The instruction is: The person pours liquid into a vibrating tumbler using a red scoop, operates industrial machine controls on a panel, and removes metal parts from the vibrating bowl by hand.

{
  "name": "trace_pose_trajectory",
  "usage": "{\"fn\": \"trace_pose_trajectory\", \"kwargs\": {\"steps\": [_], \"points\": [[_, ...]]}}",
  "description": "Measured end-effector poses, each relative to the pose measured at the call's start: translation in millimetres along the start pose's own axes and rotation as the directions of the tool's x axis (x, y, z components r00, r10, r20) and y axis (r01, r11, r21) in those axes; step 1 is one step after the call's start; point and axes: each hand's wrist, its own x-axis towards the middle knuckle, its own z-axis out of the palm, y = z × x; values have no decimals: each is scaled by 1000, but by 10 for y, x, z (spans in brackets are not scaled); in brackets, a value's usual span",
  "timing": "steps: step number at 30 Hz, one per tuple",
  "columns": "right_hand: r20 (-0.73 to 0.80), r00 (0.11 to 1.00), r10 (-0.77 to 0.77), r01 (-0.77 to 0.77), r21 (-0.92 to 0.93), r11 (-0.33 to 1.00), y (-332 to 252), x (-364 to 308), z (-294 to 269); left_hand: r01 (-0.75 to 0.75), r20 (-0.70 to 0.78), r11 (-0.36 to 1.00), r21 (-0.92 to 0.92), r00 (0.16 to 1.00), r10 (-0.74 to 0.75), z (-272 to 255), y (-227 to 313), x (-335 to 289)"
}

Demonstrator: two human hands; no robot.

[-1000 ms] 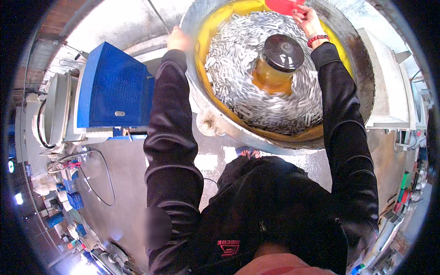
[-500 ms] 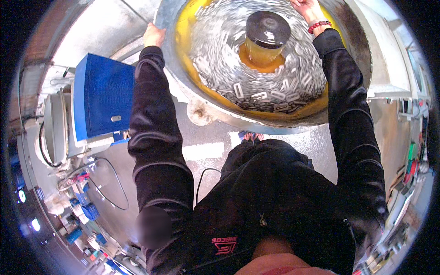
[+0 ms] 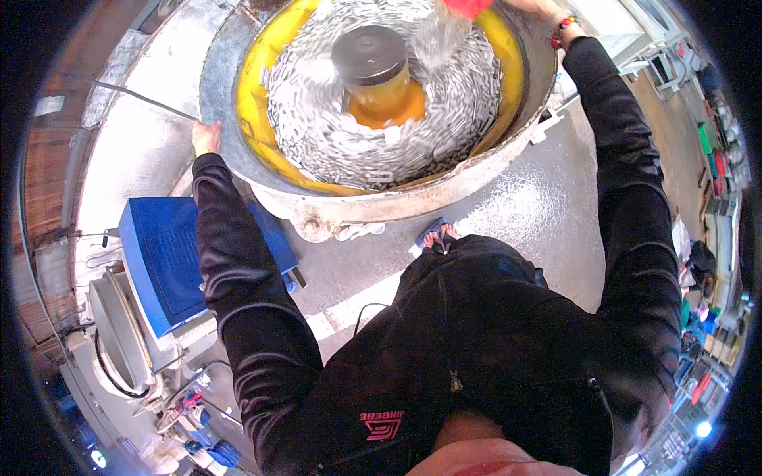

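Observation:
A large round tumbling bowl (image 3: 216, 87) with a yellow lining (image 3: 252, 119) stands in front of me. Many small silvery metal links (image 3: 317, 143) swirl inside, blurred by motion, around a yellow centre post with a black cap (image 3: 369, 54). At the bowl's left rim, my left hand (image 3: 207, 137) is closed on the edge. My right hand (image 3: 540, 8) is over the far right side, partly cut off by the top edge, with a red container (image 3: 467, 6) at its fingers. A blurred greyish stream (image 3: 443, 40) drops from the red container onto the links.
A blue cabinet (image 3: 163, 262) stands left of the bowl, beside a round grey machine (image 3: 119, 337). A thin dark rod or cable (image 3: 147, 101) runs toward my left hand. Coloured items and shelving (image 3: 718, 166) line the far right. My sandalled feet (image 3: 438, 236) stand below the bowl.
The view has turned, so the bowl sits further left. The red container and falling stream have come into view at my right hand. My left hand stays at the rim.

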Motion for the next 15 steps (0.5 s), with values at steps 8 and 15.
{"fn": "trace_pose_trajectory", "kwargs": {"steps": [8, 15], "points": [[388, 918, 82, 105, -437, 893, 62, -558, -202, -288, 245, 803, 521, 952, 183, 140, 1380, -513], [385, 918, -99, 145, -94, 985, 128, 311, 397, 303, 68, 953, 29, 950, -304, 99, 752, -365]]}}
